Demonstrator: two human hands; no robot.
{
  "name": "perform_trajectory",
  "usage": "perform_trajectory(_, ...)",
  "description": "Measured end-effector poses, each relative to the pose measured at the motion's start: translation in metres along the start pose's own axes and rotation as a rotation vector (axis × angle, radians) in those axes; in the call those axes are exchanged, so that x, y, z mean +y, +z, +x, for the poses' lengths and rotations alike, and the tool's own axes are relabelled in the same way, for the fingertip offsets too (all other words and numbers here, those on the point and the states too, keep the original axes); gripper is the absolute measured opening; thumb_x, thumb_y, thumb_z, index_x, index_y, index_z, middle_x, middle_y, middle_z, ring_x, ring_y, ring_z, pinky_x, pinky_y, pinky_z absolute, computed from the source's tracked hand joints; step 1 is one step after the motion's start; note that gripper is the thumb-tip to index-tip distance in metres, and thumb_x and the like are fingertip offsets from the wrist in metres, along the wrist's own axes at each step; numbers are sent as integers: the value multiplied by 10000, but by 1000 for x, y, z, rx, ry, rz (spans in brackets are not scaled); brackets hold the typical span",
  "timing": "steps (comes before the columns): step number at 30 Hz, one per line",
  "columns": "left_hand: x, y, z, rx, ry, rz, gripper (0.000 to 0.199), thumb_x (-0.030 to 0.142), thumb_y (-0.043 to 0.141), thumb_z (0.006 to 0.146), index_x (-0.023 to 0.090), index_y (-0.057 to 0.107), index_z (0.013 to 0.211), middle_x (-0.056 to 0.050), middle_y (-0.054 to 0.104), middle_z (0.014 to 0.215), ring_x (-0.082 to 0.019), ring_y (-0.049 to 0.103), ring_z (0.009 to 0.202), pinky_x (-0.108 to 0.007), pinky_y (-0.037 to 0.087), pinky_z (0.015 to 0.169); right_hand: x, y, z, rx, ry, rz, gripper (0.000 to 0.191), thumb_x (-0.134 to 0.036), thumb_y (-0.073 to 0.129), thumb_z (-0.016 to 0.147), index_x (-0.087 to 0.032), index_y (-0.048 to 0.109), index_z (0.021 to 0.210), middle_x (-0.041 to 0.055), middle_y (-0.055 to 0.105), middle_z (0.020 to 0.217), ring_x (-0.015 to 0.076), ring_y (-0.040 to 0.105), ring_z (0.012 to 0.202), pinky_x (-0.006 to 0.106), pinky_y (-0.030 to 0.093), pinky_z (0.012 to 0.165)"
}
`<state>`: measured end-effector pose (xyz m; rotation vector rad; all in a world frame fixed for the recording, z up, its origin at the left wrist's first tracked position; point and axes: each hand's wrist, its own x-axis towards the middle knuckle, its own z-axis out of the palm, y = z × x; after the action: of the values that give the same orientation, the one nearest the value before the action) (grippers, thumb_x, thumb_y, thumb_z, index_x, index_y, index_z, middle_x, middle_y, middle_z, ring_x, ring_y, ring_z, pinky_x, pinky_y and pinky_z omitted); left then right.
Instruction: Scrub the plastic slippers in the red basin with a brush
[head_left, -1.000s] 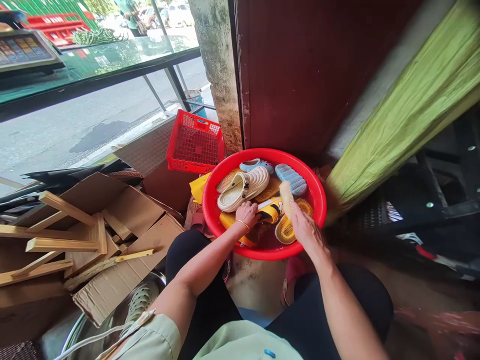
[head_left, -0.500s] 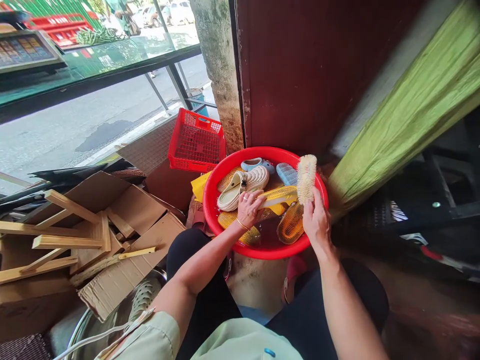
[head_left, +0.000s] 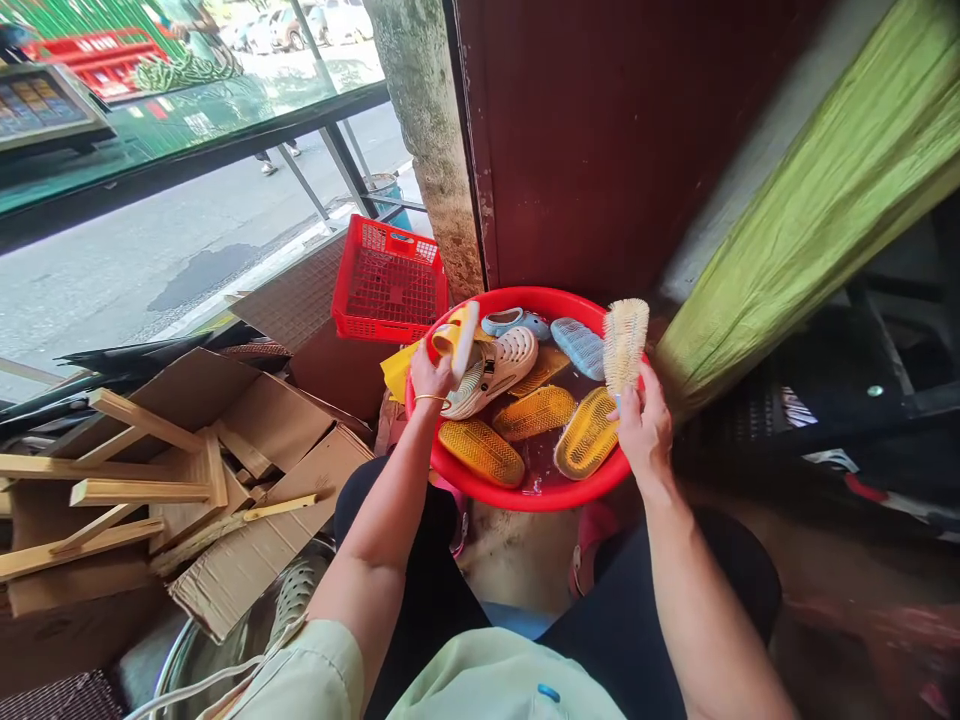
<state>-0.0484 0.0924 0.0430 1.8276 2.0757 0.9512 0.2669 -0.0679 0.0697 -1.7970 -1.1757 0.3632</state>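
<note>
Right hand [head_left: 645, 425] grips scrub brush [head_left: 625, 345], left hand [head_left: 431, 372] yellow slipper [head_left: 456, 335].

The left hand [head_left: 431, 375] hides part of the yellow slipper [head_left: 454, 335]; the right hand's fingers [head_left: 637, 425] cover the handle of the scrub brush [head_left: 625, 345]; a cardboard flap [head_left: 247, 570] hides most of the pale clog [head_left: 292, 595] in the steel tub [head_left: 202, 660]; the picture's top-left corner cuts off the digital scale [head_left: 45, 105]; beyond the glass, only a passer-by's feet [head_left: 274, 160] show, too small to tell apart.

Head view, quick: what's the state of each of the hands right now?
Left hand: closed, holding a yellow slipper.
Right hand: closed, holding a scrubbing brush.
</note>
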Motion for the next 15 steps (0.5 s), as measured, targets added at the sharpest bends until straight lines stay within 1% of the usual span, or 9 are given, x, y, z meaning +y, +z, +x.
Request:
perform_trajectory(2,6,0,-9,22,19,4,539,254,472,964,158,505,1493,-125,610,1479,-273,552,1372,-422,420,1169,-3,-2,2,-11,44,56,645,-445,381,1036,-151,409,1609,204,736,1234,227,739,661,339,590,565)
perform_trajectory(4,17,0,-21,-58,84,25,528,283,478,988,187,501,1506,-105,579,1521,-294,501,1427,-469,366,1214,-5,-3,3,-10,68,99,657,-453,396,1029,-154,405,1614,206,739,1215,224,730,648,330,576,536)
perform_trajectory(7,34,-3,-35,-154,97,179,586,414,596,953,223,526,1502,-121,545,1554,-419,360,1520,-631,280,1229,-4,-6,2,-5,85,149,670,-490,413,1023,-150,431,1600,198,761,1136,219,714,621,317,554,498)
perform_trajectory(8,39,-4,-38,-152,77,229,623,442,632,929,229,526,1505,-135,514,1581,-454,299,1547,-678,250,1225,-4,-7,2,-4,87,166,677,-511,422,1020,-151,444,1593,194,767,1110,220,712,616,312,547,485)
perform_trajectory(10,49,-5,-44,-107,85,263,637,446,645,918,233,525,1506,-154,451,1629,-467,231,1577,-713,204,1228,-4,-10,1,8,85,205,696,-557,448,1010,-160,464,1582,181,776,1067,218,707,608,307,544,474)
perform_trajectory(12,61,0,-56,-105,212,192,589,413,604,947,222,527,1499,-161,459,1622,-416,299,1565,-658,228,1250,-5,-14,1,23,67,249,717,-597,475,997,-175,473,1577,159,781,1026,211,700,598,304,550,474)
perform_trajectory(13,69,6,-67,-155,306,125,564,398,579,963,216,529,1495,-161,494,1594,-382,370,1535,-607,269,1254,-5,-15,1,26,57,271,725,-609,484,992,-181,474,1577,149,781,1010,206,698,593,300,550,473)
perform_trajectory(14,76,16,-81,-270,409,44,555,399,568,974,202,531,1492,-164,552,1540,-349,464,1474,-545,332,1240,-6,-16,1,23,50,286,729,-615,492,988,-183,476,1575,143,780,1001,202,696,590,294,549,471)
perform_trajectory(15,84,28,-97,-431,472,-36,571,409,578,971,189,525,1496,-166,606,1482,-327,546,1402,-493,393,1211,-7,-17,1,17,49,292,730,-615,500,985,-182,478,1572,143,779,1000,200,696,589,288,547,467)
